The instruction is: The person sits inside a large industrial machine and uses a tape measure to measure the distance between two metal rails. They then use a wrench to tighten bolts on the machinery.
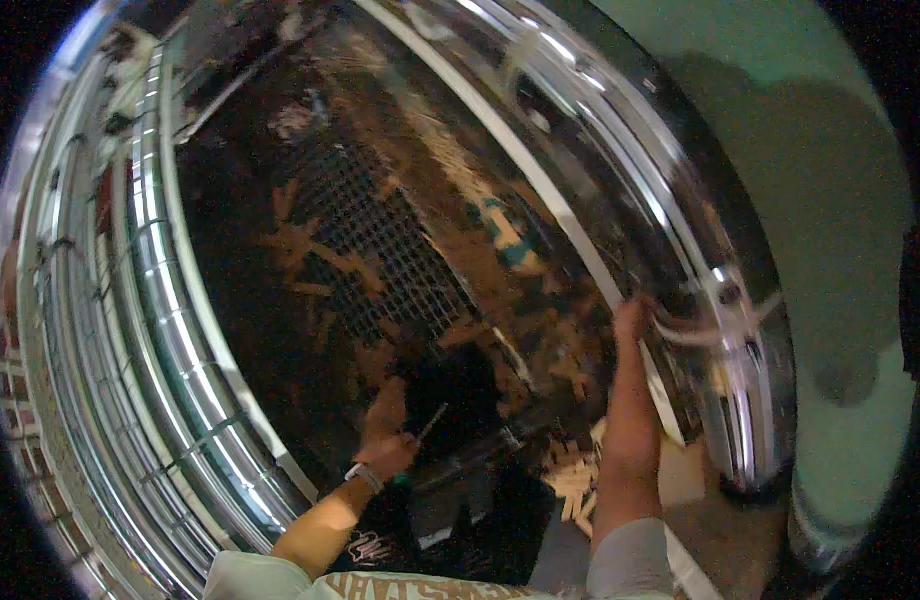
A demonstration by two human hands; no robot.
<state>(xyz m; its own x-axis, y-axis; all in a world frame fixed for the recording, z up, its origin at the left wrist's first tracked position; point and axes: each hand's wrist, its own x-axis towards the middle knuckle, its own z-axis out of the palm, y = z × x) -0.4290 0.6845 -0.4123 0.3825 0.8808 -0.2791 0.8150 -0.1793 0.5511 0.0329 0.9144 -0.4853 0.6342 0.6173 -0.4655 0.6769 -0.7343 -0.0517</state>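
The left hand (388, 448) seems to pinch a slim stick (434, 423), a hold calling for steadiness, while the right hand (634, 316) meets the pale rail (560, 207), its finger spread unreadable from here.

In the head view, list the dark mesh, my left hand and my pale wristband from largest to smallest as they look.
1. Dark mesh
2. Left hand, though blurred
3. Pale wristband, clearly smallest

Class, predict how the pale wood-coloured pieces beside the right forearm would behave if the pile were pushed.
The pale wood-coloured pieces would probably slide apart, since they lie jumbled at different angles. Each is likely light, being small and slim. Their straight-edged look suggests they are fairly stiff and unlikely to roll.
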